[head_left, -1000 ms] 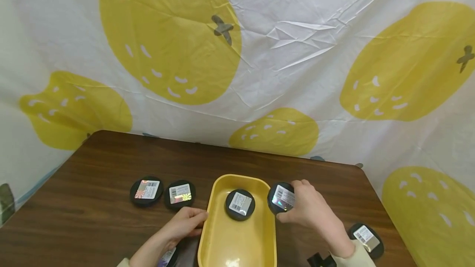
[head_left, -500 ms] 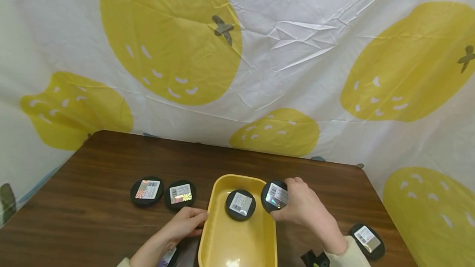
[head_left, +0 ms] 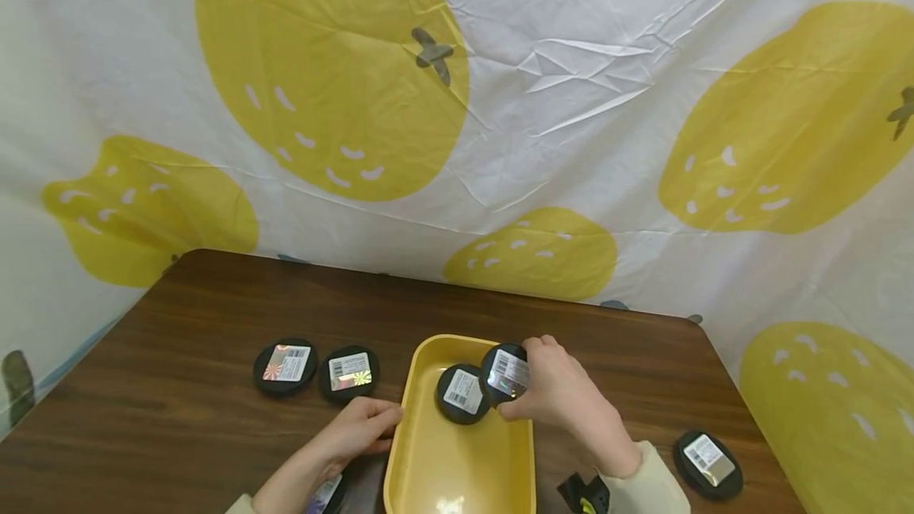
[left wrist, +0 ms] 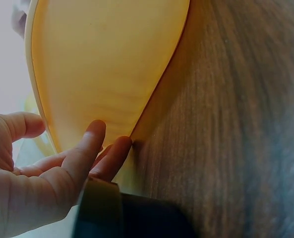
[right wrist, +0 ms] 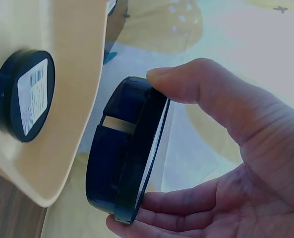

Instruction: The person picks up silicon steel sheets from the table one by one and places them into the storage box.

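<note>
My right hand (head_left: 567, 391) grips a round black case (head_left: 505, 375) by its edge, between thumb and fingers. The right wrist view shows this case (right wrist: 122, 148) tilted on edge, with a slot in its side. In the head view it overlaps the right rim of a yellow tray (head_left: 457, 474). A second black case (head_left: 462, 393) lies label up inside, toward the far end. At the tray's left side rests my left hand (head_left: 357, 431). In the left wrist view its fingers (left wrist: 85, 153) touch the outer wall (left wrist: 107, 74), the thumb right at the rim.
Two more labelled black cases (head_left: 286, 367) (head_left: 349, 373) lie left of the tray on the dark wooden table (head_left: 178, 387). Another case (head_left: 708, 464) is at the right, and one (head_left: 327, 494) is partly hidden below my left wrist. A lemon-patterned cloth (head_left: 500, 141) hangs behind.
My right hand has carried the black case leftward, from beside the tray to over its right rim. The left hand has stayed at the tray's left side.
</note>
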`<state>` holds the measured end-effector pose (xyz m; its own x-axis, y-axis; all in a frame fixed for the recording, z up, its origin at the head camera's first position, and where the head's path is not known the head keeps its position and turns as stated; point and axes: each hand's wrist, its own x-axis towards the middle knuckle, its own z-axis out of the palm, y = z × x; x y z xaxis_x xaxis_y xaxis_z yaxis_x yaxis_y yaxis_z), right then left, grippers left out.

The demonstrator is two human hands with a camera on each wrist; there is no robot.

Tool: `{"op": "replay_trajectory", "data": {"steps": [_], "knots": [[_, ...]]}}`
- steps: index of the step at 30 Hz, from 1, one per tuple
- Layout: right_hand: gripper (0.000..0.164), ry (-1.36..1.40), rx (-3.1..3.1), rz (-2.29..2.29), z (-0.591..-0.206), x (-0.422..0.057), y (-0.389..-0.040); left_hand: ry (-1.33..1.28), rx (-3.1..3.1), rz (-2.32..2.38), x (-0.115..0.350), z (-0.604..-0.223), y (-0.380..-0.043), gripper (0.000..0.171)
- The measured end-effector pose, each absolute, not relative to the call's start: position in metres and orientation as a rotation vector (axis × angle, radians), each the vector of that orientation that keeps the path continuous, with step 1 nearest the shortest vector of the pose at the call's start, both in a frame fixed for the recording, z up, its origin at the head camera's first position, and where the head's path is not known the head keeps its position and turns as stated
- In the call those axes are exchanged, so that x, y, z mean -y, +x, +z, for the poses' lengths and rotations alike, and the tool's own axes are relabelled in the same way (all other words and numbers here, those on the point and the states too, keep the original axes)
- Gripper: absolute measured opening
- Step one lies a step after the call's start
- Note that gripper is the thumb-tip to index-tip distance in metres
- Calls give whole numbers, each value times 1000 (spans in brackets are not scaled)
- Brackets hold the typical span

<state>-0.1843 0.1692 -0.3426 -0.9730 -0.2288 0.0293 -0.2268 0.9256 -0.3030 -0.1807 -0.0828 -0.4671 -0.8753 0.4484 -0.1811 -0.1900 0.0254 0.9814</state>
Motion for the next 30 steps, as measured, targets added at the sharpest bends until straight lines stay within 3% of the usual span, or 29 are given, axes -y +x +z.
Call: {"op": "replay_trajectory", "data": {"steps": [30], "knots": [[57, -487, -3026, -529, -359, -138, -194, 266, -1900, 1911, 81, -470, -181, 36]]}}
